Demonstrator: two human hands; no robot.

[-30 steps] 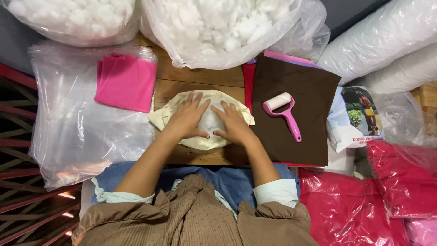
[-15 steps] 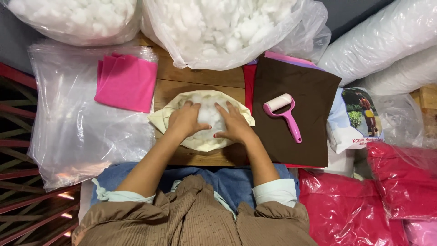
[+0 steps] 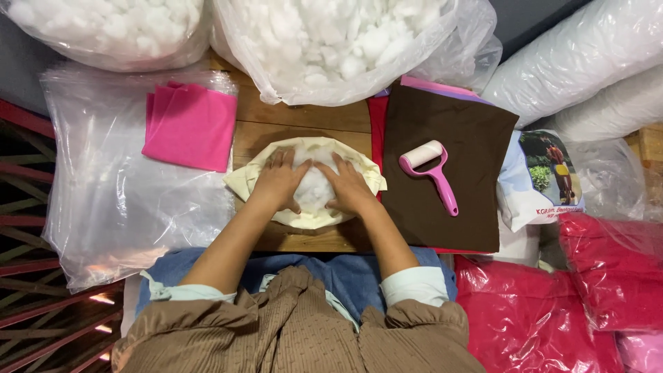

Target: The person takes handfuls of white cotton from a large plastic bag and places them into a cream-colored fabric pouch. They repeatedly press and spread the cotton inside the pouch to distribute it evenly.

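Head view looks straight down on a cream fabric cover (image 3: 304,181) lying at the middle of the wooden tabletop (image 3: 297,117), its mouth open and a mound of white fibre stuffing (image 3: 314,188) showing inside. Both hands rest flat on it, fingers spread: the left hand (image 3: 277,185) on the left half, the right hand (image 3: 349,188) on the right, a little apart, with the stuffing between them. Neither is closed around anything; they press down rather than grip.

By its look the cover should be very light and soft, limp cloth that folds and wrinkles at the edges, and the filling springy and loose, likely to puff back or spill if let go. Nothing here seems fragile or slippery. The best hold is probably the cloth rim on either side of the opening, not the fluff itself.

Round it lie a folded pink cloth (image 3: 191,126) on clear plastic bags (image 3: 110,207), a brown cloth (image 3: 442,138) carrying a pink lint roller (image 3: 429,173), and a big bag of white stuffing (image 3: 345,41) beyond.
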